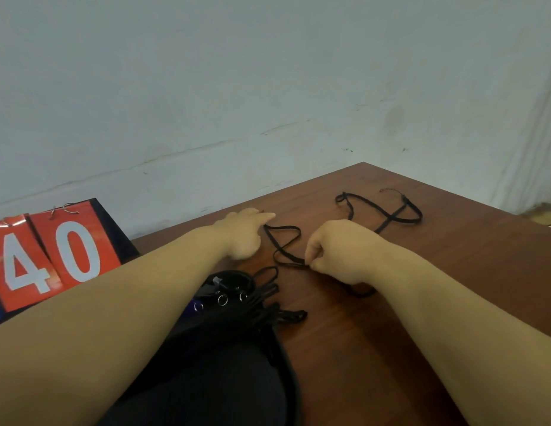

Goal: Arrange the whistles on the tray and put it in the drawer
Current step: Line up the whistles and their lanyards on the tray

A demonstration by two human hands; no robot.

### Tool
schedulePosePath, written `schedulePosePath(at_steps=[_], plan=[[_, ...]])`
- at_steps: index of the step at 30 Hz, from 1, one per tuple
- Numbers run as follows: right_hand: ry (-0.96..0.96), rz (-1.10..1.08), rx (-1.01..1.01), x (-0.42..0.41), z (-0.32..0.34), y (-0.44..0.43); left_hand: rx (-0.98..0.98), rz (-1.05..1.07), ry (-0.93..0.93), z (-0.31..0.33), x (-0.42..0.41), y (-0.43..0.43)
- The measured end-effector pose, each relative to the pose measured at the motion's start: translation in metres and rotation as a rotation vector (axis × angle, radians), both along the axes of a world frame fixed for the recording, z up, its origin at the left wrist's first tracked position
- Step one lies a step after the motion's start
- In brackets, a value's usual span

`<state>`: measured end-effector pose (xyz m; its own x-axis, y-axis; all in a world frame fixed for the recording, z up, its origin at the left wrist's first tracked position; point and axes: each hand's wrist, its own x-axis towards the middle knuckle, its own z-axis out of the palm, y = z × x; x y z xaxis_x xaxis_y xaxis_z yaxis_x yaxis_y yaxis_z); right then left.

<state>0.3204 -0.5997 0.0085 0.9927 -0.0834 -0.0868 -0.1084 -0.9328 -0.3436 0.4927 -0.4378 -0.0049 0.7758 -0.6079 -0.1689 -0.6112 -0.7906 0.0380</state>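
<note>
head view: early stage, nothing neatly arranged yet, drawer not visible. left hand (243,233) presses a straight index finger on the far end of the black cord (283,242). right hand (338,253) pinches its near end. the cord lies on the table (437,287), long axis near-right to far-left. whistles (225,299) are heaped on what looks like the dark tray (237,276).

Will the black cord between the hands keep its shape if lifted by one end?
Probably not: the cord lies in limp, crossing loops, so it looks floppy. It seems thin and light, likely trailing, not rolling.
</note>
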Motion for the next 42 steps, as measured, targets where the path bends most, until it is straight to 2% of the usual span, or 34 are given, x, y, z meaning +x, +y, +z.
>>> schedulePosePath(at_steps=[3, 6, 11, 14, 23, 26, 29, 34, 42], plan=[[0.061, -0.066, -0.071, 0.002, 0.001, -0.007, 0.021, -0.054, -0.005, -0.001, 0.000, -0.004], [0.060, -0.125, -0.056, -0.001, 0.003, -0.009, -0.113, -0.079, -0.067, -0.001, -0.001, -0.001], [-0.132, -0.086, 0.067, -0.001, -0.006, 0.001, -0.098, -0.082, -0.084, 0.001, -0.011, 0.006], [-0.137, -0.005, 0.119, 0.005, -0.018, 0.005, -0.087, -0.102, -0.078, 0.002, -0.019, 0.009], [-0.263, -0.075, 0.265, 0.011, -0.028, 0.004, -0.275, -0.157, -0.008, 0.028, -0.055, 0.027], [-0.260, 0.007, 0.463, 0.009, -0.027, 0.007, -0.361, -0.157, 0.018, 0.041, -0.071, 0.034], [-0.158, 0.100, 0.610, 0.007, -0.023, 0.014, -0.440, -0.159, 0.002, 0.054, -0.092, 0.046], [-0.089, 0.271, 0.856, 0.002, -0.016, 0.029, -0.637, -0.049, 0.021, 0.070, -0.129, 0.083], [-0.083, 0.386, 0.741, -0.030, 0.014, 0.077, -0.894, 0.162, 0.066, 0.066, -0.176, 0.175]])
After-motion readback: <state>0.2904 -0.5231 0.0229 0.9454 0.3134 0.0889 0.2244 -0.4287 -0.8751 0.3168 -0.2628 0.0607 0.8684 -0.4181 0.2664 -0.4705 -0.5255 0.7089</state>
